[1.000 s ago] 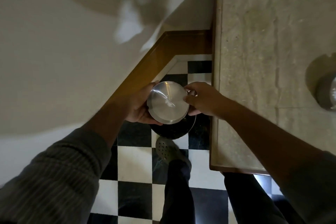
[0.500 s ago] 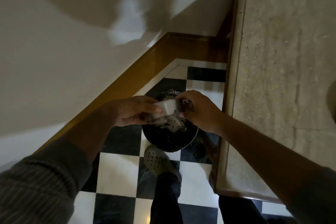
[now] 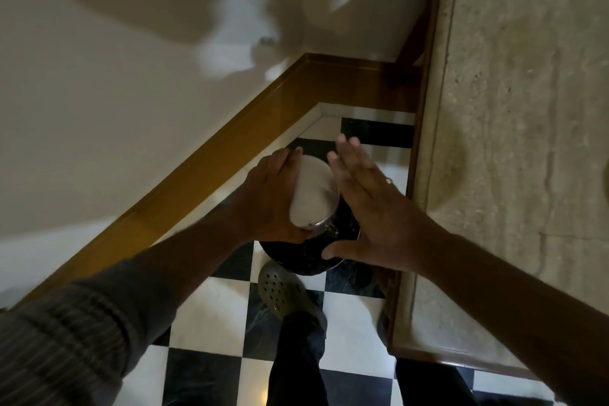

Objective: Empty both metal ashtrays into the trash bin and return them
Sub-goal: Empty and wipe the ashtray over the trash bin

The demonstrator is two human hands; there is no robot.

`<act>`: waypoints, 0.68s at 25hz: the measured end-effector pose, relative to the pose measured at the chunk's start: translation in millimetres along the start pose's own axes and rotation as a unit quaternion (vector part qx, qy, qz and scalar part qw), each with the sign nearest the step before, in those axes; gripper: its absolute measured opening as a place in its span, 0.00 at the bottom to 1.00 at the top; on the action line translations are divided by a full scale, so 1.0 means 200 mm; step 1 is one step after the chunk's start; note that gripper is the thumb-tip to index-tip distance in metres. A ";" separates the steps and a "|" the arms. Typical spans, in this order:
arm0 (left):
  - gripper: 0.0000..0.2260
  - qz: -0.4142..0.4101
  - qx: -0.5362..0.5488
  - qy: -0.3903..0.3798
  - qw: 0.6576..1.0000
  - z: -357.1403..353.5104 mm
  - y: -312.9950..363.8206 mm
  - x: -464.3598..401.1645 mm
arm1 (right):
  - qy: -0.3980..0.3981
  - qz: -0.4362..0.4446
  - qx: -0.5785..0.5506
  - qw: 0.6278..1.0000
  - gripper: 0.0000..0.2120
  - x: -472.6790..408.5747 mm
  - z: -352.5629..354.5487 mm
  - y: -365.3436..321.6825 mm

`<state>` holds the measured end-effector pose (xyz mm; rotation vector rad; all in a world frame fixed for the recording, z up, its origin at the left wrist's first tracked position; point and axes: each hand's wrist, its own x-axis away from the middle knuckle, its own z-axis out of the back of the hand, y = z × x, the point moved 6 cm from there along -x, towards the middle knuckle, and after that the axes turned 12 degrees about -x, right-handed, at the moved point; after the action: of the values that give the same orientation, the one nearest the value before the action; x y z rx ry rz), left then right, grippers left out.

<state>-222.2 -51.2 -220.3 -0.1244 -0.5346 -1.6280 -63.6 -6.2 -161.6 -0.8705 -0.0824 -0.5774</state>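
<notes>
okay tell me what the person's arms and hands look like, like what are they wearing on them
Both arms wear dark grey sleeves pushed up above the forearms, which are bare. The left sleeve shows fine ribbed stripes; of the right sleeve only a dark corner shows at the picture's lower edge. The right hand has a thin ring on one finger. The left hand shows no ring or watch from this side.

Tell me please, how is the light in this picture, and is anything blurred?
Head view: dim, warm light; big soft shadows on the wall. The metal ashtray in the left hand is washed out by glare and motion blur; the open right hand is slightly smeared. Wide-angle lens bends the baseboard.
</notes>
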 end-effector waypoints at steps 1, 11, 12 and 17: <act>0.62 -0.002 -0.005 0.016 1.000 -0.01 -0.01 0.02 | 0.068 0.041 0.024 0.997 0.58 0.02 0.06 -0.06; 0.57 0.004 0.056 0.096 0.994 0.07 0.09 0.10 | -0.157 0.030 0.183 0.970 0.66 0.06 -0.20 -0.13; 0.56 0.008 0.050 0.094 0.994 0.07 0.09 0.11 | -0.119 0.045 0.177 0.976 0.66 0.05 -0.16 -0.15; 0.55 -0.007 0.028 0.064 0.998 0.07 0.06 0.09 | 0.198 0.147 0.092 0.965 0.60 0.05 0.06 -0.30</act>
<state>-215.9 -62.2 -198.4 0.0253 -0.4841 -1.6208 -84.0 -30.7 -108.9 -0.5593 0.3481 -0.4468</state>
